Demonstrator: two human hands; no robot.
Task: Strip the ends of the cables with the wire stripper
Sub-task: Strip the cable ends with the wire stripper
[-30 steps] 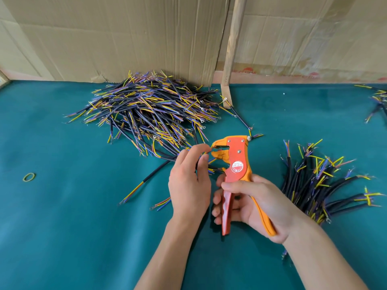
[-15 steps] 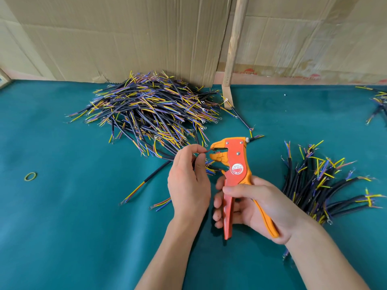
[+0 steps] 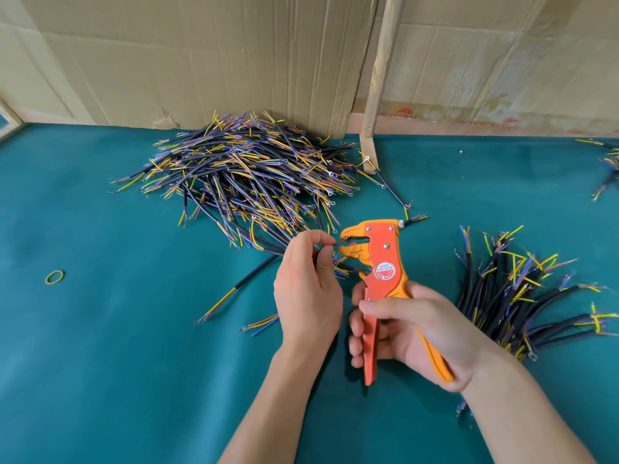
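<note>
My right hand (image 3: 412,333) grips the handles of an orange and red wire stripper (image 3: 382,262), jaws pointing left. My left hand (image 3: 306,289) pinches a thin brown wire (image 3: 339,242) between thumb and forefinger, and the wire's end sits in the stripper's jaws. The black cable (image 3: 254,279) it belongs to trails away to the lower left over the green tabletop, with yellow and blue cores at its far end. A big heap of black cables (image 3: 248,175) with coloured cores lies behind my hands. A smaller bundle of cables (image 3: 516,293) lies to the right.
Cardboard sheets (image 3: 201,55) and a wooden post (image 3: 378,78) stand along the back edge of the green table (image 3: 100,363). A yellow rubber band (image 3: 54,277) lies at the left. More cables (image 3: 606,165) show at the far right edge. A loose cable end (image 3: 259,324) lies near my left hand.
My left hand has drawn slightly left, so the brown wire now shows between my fingertips and the jaws. The stripper has barely shifted.
</note>
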